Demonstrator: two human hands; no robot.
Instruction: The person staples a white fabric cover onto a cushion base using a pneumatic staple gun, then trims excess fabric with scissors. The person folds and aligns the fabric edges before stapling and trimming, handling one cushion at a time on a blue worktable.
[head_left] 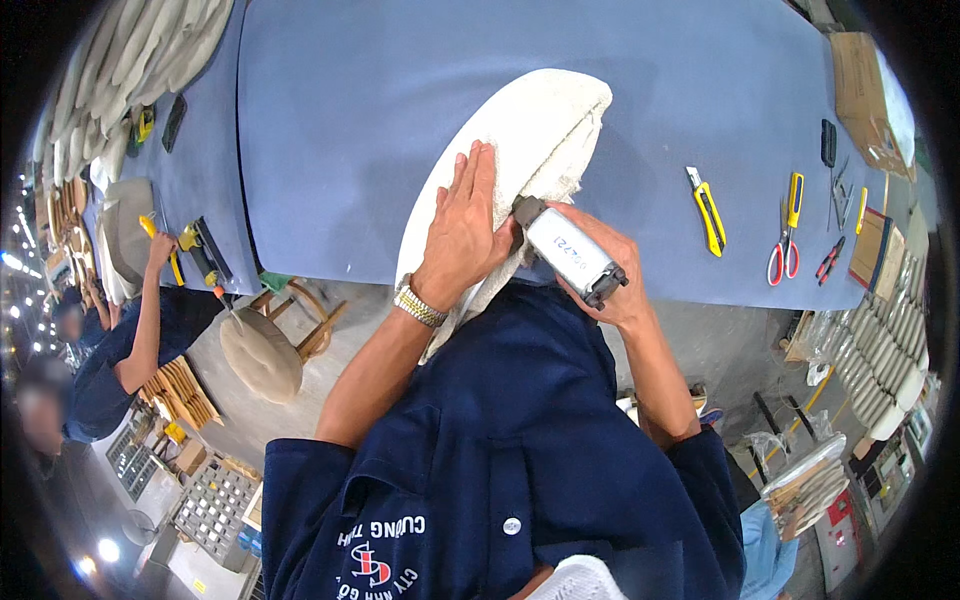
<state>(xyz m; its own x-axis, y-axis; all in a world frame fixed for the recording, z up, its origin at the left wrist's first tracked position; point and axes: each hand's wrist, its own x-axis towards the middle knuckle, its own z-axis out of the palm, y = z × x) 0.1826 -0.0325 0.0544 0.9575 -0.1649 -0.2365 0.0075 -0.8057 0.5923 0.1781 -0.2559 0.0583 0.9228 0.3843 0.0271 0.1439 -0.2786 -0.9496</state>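
a broad, curved pad wrapped in cream-white textured fabric (535, 115) lies at a slant near the front edge of a blue covered worktop (330, 130), its narrow lower end reaching past that edge, close to the person's dark navy shirt (480, 400). its right side shows a loose, frayed fabric border.

the person's left hand (462, 232), above a gold-toned metal watch (420, 302), lies palm down on the fabric, fingers stretched and nearly together, pressing rather than gripping. the right hand (622, 252) is clamped around a silver-grey and black handheld tool, apparently a staple gun (572, 248). its dark nose sits right by the frayed border; from where i stand, i cannot tell whether it touches.

the pad looks fairly light, soft on its face and perhaps stiffer underneath, with a nap that should give good grip. a flat palm on the broad face seems the best hold, since the frayed border looks likely to pull or bunch. the staple gun looks hard and denser, best taken round its body.

to the right on the worktop lie a yellow utility knife with its blade showing (711, 215), red-handled scissors (783, 262) and small red-handled pliers (829, 262).
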